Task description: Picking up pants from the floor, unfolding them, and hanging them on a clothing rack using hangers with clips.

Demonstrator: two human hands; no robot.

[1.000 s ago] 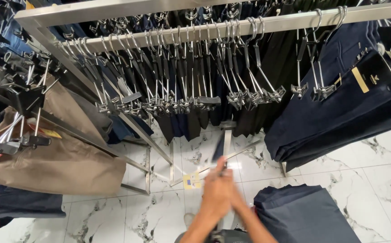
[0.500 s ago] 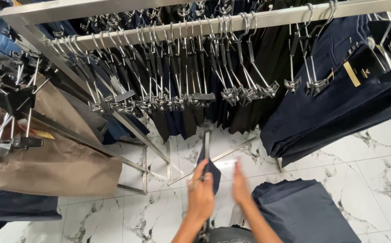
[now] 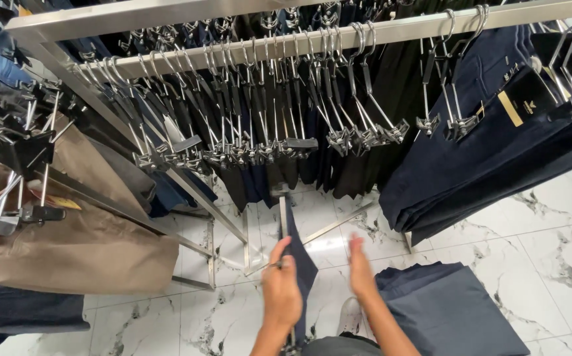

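From the head camera I look down past a steel rail [image 3: 365, 33] crowded with clip hangers [image 3: 358, 99] and dark trousers [image 3: 391, 118]. My left hand [image 3: 281, 290] is low in the middle of the picture, fingers curled around a dark navy garment [image 3: 299, 260] on a metal hanger; I have it gripped near its upper part, thumb side toward the cloth. The garment stands nearly upright in front of me, its top end pointing up toward the rail, its lower part dropping out of sight behind my wrist.

My right hand [image 3: 361, 273] is just beside that garment, a little to the right of it. It is flat and loose, fingers together and stretched out, holding nothing; it is blurred, and I cannot tell whether it brushes the cloth.

Just right of that hand a folded navy pile [image 3: 457, 310] lies on the white marble floor [image 3: 549, 244]. Above it a thick bundle of navy trousers [image 3: 490, 158] hangs slanted from the rail. To the left, tan trousers [image 3: 68, 244] hang on a second, angled rack [image 3: 101, 198]. A pale shoe [image 3: 350, 316] shows under my right forearm.
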